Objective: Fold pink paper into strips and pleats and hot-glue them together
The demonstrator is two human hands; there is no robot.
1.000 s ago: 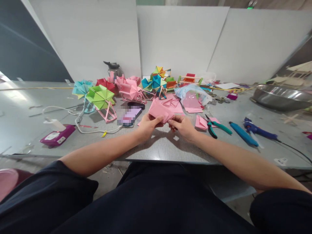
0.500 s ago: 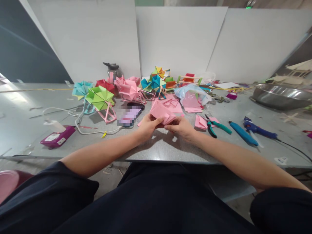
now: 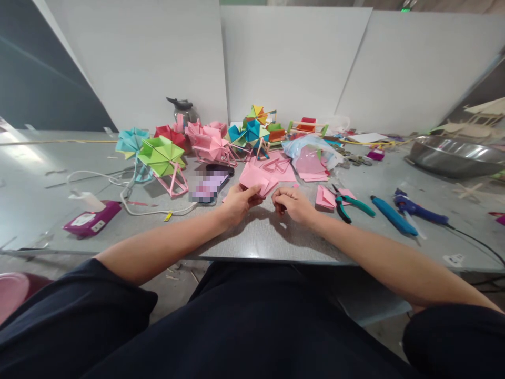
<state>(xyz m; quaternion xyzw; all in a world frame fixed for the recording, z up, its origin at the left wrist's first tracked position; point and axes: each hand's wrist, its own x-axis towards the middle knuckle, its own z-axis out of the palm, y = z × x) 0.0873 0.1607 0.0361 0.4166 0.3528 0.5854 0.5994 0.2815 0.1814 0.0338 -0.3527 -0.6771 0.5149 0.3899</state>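
My left hand point(image 3: 238, 202) grips a folded pink paper piece point(image 3: 257, 180) just above the grey table point(image 3: 260, 237). My right hand point(image 3: 292, 204) sits a little to the right of it, fingers curled, off the paper. I cannot tell whether a small scrap is pinched in those fingers. A phone point(image 3: 210, 187) lies just left of my left hand. Folded pink pieces point(image 3: 325, 197) and green-handled pliers point(image 3: 349, 202) lie right of my right hand.
Several coloured paper pinwheel models point(image 3: 163, 155) stand across the back, with loose pink sheets point(image 3: 310, 166) in a plastic bag. A blue tool point(image 3: 392, 216), a glue gun point(image 3: 418, 210), a metal bowl point(image 3: 453, 155), a purple pack point(image 3: 92, 220) and a white cable point(image 3: 130, 202) lie around.
My right hand has let go of the pink paper piece and drawn back to the right. The left hand now holds it alone, slightly lower.
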